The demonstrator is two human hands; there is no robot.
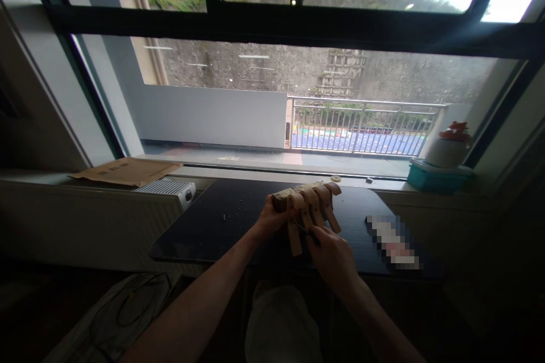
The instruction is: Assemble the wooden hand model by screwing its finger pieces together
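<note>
My left hand [272, 218] is closed on the left end of a wooden block [283, 197], holding it tilted above the dark table. Several tan strips [313, 204], like leather or thin wood, curl over the block and hang down its near side. Dark spots like screw heads show on some of them. In my right hand [336, 249] is a slim tool that looks like a screwdriver [314, 236], with a dark handle. Its thin shaft points left toward the nearest strip; whether the tip touches is too small to tell.
Small screws [224, 217] lie scattered on the left of the dark table [200, 244]. A pixelated flat item [394, 243] lies at the right. On the sill are a brown envelope [128, 171], a small round roll [336, 178] and a teal box [438, 177]. A radiator [166, 188] stands left.
</note>
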